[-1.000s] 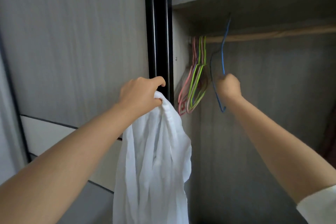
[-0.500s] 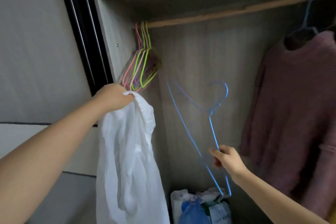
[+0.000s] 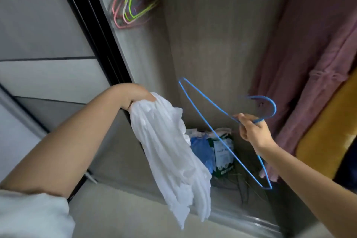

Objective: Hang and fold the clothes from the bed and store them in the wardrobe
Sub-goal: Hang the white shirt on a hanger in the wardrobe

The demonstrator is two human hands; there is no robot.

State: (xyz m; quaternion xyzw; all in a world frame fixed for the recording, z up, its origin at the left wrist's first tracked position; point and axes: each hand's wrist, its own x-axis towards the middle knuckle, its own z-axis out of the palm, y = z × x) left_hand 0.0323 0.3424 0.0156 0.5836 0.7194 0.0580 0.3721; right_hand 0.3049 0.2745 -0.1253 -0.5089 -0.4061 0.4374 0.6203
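My left hand (image 3: 133, 92) grips the top of a white garment (image 3: 170, 152), which hangs down bunched in front of the open wardrobe. My right hand (image 3: 253, 131) pinches a blue wire hanger (image 3: 201, 108) just below its hook, holding it tilted in the air to the right of the garment. The hanger's hook (image 3: 270, 104) points right, toward the hung clothes. Garment and hanger do not touch.
Several pink, green and cream wire hangers (image 3: 133, 2) hang at the wardrobe's upper left. A pink sweater (image 3: 313, 60) and a mustard garment (image 3: 332, 137) hang on the right. Blue and white plastic bags (image 3: 212, 149) and loose wires lie on the wardrobe floor. A black door frame (image 3: 92, 31) runs at left.
My right hand took the blue hanger off the rail and brought it down and out. The left hand lowered the white garment. The view has tilted downward.
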